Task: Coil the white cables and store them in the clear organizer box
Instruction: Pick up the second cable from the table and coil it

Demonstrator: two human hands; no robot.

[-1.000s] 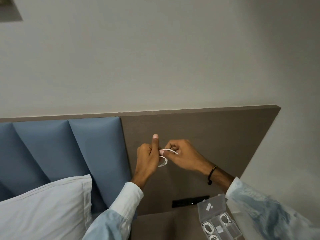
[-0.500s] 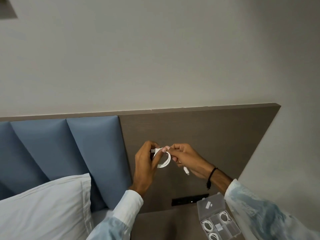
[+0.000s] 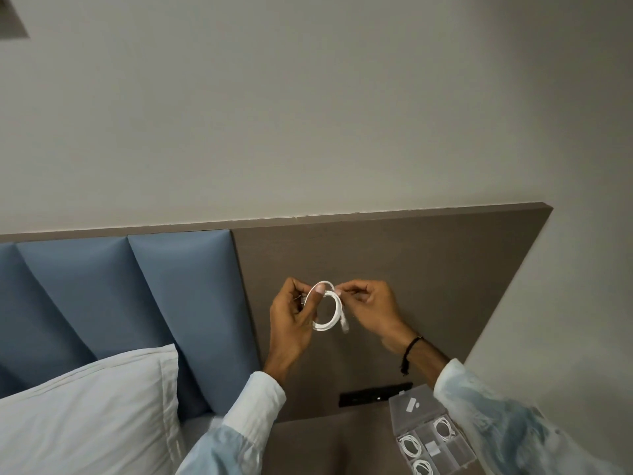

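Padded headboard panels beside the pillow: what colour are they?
Blue, next to a grey-brown wooden board; the padded headboard panels show in the head view.

Two hands are raised mid-frame: the left hand [image 3: 291, 320] and the right hand [image 3: 371, 311]. One coiled white cable [image 3: 327, 308] sits between them. One clear organizer box [image 3: 432, 437] is at the lower right, with three coiled cables [image 3: 410, 445] showing inside. One white pillow [image 3: 85, 413] lies at the lower left. Three blue headboard panels [image 3: 185, 303] show at left.
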